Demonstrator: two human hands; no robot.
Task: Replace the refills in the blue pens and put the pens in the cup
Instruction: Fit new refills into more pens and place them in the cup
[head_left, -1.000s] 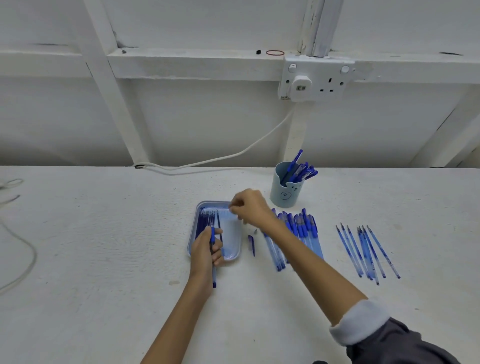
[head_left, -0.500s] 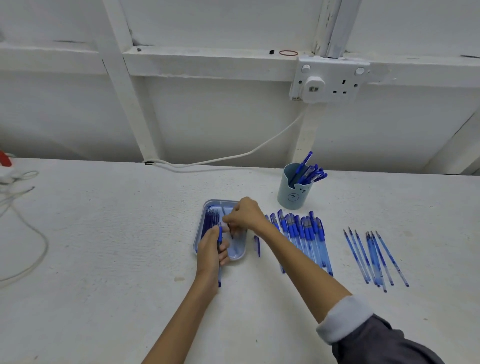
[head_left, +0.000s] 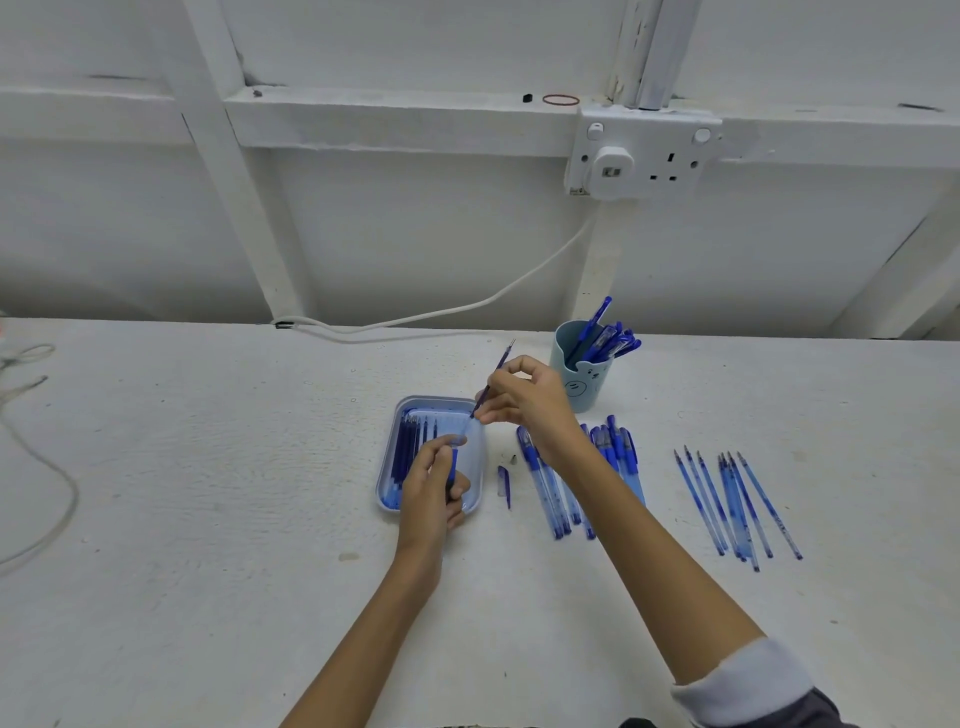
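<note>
With fingertips (head_left: 487, 414) of the right hand (head_left: 535, 400) pinching the thin dark-blue plastic refill (head_left: 503, 361) at the mouth of the translucent blue pen barrel (head_left: 455, 460) (gripped in the left hand (head_left: 428, 501), over the pale-blue tray (head_left: 437, 400)), align both, then slide gently, straight.

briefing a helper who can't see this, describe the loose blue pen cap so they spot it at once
Find the light blue tray on the white table. Just right of it, before the row of pens, lies the cap. It is the only short blue piece there, far shorter than any pen.
</note>
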